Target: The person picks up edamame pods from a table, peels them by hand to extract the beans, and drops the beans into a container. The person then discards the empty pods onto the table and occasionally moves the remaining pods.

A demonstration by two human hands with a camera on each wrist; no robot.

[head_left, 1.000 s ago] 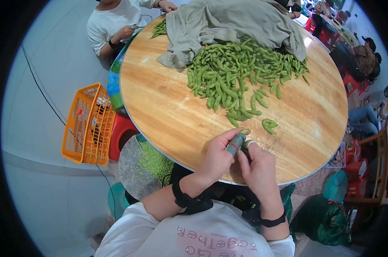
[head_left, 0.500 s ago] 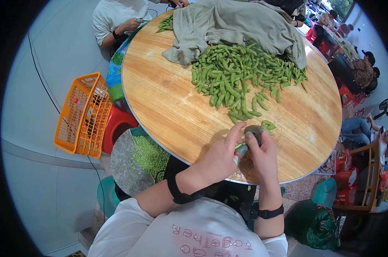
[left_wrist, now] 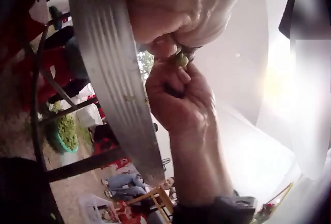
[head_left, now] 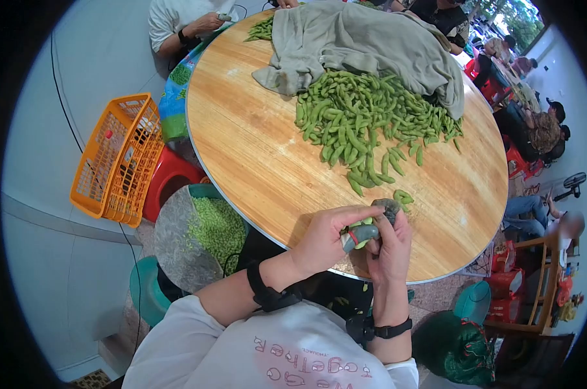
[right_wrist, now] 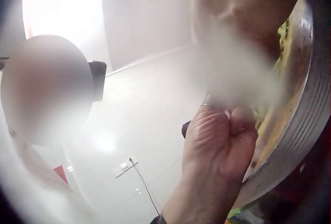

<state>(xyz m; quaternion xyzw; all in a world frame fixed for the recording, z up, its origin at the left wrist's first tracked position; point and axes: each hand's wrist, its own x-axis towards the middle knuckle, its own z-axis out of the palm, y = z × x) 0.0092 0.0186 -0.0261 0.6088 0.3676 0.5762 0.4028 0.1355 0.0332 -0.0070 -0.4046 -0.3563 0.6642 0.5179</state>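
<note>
Over the near edge of the round wooden table, my left hand and right hand meet around a green soybean pod. Both hands pinch it, and fingers hide most of it. A grey finger cover with a red band shows on the left hand. Another dark grey cover sits at the right hand's fingertips. Just beyond the hands lie a few loose pods. Farther back spreads a large heap of pods, partly under a grey-green cloth.
Below the table's left edge stands a basin of shelled green beans, beside a round grey surface. An orange plastic basket rests near a red stool. Another person sits at the far left.
The hands have turned and shifted round the pod; the left hand's extended finger now reaches across to the right hand's fingertips. The head view has swung slightly, moving the surroundings in frame.
</note>
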